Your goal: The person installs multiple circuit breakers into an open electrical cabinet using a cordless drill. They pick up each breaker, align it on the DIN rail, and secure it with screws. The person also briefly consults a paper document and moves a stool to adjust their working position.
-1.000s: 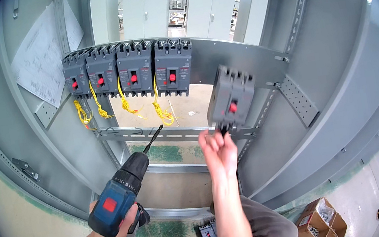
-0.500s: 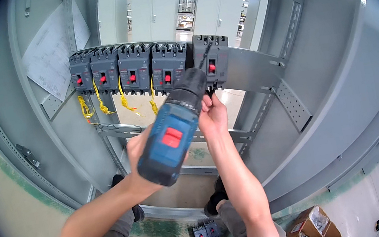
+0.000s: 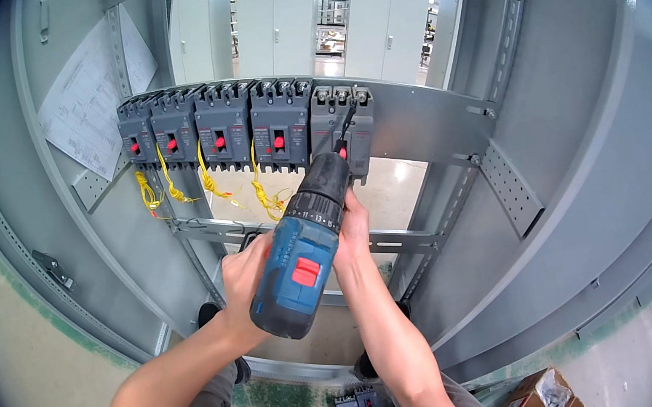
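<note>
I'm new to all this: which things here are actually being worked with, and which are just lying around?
In use:
- blue drill, gripped by left hand
- fifth grey breaker
- right hand, beside the drill

Lying about:
- spare breakers on the floor
- cardboard box
- paper diagram

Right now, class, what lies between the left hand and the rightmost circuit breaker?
In the head view, the blue drill held by the left hand spans it, bit on the rightmost breaker.

Paper sheet: white, printed with fine diagram lines, fixed to the cabinet's left inner wall. Cardboard box: brown, open-topped, on the floor at lower right.
</note>
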`<state>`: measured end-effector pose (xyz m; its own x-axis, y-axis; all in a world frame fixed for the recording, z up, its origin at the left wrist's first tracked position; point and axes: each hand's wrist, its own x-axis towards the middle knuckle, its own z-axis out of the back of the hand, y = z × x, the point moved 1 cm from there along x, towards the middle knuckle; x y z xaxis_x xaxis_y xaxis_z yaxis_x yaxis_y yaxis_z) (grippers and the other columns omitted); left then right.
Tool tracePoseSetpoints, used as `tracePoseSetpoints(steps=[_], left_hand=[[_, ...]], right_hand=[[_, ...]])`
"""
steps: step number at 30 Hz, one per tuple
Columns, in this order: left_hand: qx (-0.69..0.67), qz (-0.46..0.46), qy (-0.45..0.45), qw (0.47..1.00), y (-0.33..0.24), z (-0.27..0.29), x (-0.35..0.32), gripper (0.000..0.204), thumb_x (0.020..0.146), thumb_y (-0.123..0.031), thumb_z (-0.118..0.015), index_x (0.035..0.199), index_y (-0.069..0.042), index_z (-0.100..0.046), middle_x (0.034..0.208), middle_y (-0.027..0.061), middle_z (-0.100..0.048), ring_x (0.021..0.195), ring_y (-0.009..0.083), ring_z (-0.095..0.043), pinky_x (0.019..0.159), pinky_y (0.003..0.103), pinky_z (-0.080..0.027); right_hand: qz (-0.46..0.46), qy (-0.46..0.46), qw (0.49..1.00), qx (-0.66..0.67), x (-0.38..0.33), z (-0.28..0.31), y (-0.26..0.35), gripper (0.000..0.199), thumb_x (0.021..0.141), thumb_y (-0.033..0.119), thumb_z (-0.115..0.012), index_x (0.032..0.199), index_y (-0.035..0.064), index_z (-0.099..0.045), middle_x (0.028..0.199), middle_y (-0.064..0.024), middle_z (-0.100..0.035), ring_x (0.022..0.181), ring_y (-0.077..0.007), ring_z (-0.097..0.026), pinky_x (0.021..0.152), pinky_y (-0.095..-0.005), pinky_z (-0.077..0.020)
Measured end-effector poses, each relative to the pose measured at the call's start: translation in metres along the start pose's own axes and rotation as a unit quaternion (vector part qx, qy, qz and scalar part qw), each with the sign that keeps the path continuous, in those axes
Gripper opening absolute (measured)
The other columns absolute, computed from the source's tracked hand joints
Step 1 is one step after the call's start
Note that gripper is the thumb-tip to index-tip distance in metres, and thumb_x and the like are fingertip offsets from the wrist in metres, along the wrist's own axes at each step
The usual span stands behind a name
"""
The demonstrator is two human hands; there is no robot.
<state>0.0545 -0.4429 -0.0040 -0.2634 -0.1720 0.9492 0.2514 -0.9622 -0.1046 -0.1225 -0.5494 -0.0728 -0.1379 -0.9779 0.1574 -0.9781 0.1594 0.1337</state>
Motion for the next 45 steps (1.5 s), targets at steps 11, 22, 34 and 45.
tracePoseSetpoints(steps=[11,22,34,45], left_hand=[[-0.05,0.044,-0.007,0.998,-0.002,-0.005,0.005,0.027,0.066,-0.005,-0.075,0.089,0.001,-0.064,0.083,0.0123,-0.064,0.065,0.0273,-0.065,0.056,0.032,-0.051],[-0.063,0.061,0.016,0.996,-0.006,-0.004,0.006,0.027,0.069,-0.008,-0.077,0.09,0.002,-0.063,0.081,0.012,-0.064,0.064,0.027,-0.064,0.056,0.032,-0.051],[-0.052,0.054,0.012,0.997,-0.006,-0.007,0.007,0.026,0.068,-0.005,-0.076,0.09,0.002,-0.063,0.083,0.012,-0.064,0.066,0.0269,-0.065,0.057,0.033,-0.051],[-0.077,0.062,0.006,0.995,-0.013,-0.012,0.012,0.024,0.068,-0.004,-0.075,0.088,0.002,-0.063,0.082,0.0121,-0.063,0.065,0.0262,-0.064,0.057,0.032,-0.051]], right_hand=[[-0.022,0.013,0.999,-0.028,0.02,0.022,0.004,0.026,0.107,0.028,-0.032,0.115,0.0116,-0.051,0.065,0.0031,-0.035,0.06,-0.0076,-0.032,0.06,-0.022,-0.0353],[-0.01,0.015,0.999,-0.038,0.014,0.023,0.01,0.026,0.106,0.027,-0.033,0.112,0.0099,-0.051,0.066,0.0035,-0.035,0.061,-0.0077,-0.033,0.062,-0.0221,-0.0363],[-0.031,-0.001,0.999,-0.041,0.007,-0.002,0.008,0.034,0.106,0.031,-0.034,0.081,0.0111,-0.046,0.065,0.0029,-0.036,0.06,-0.0097,-0.033,0.061,-0.0247,-0.0366],[-0.039,0.005,0.996,-0.077,0.013,0.005,0.011,0.041,0.106,0.035,-0.033,0.071,0.0137,-0.04,0.064,0.0028,-0.037,0.06,-0.0104,-0.035,0.06,-0.0249,-0.0368]])
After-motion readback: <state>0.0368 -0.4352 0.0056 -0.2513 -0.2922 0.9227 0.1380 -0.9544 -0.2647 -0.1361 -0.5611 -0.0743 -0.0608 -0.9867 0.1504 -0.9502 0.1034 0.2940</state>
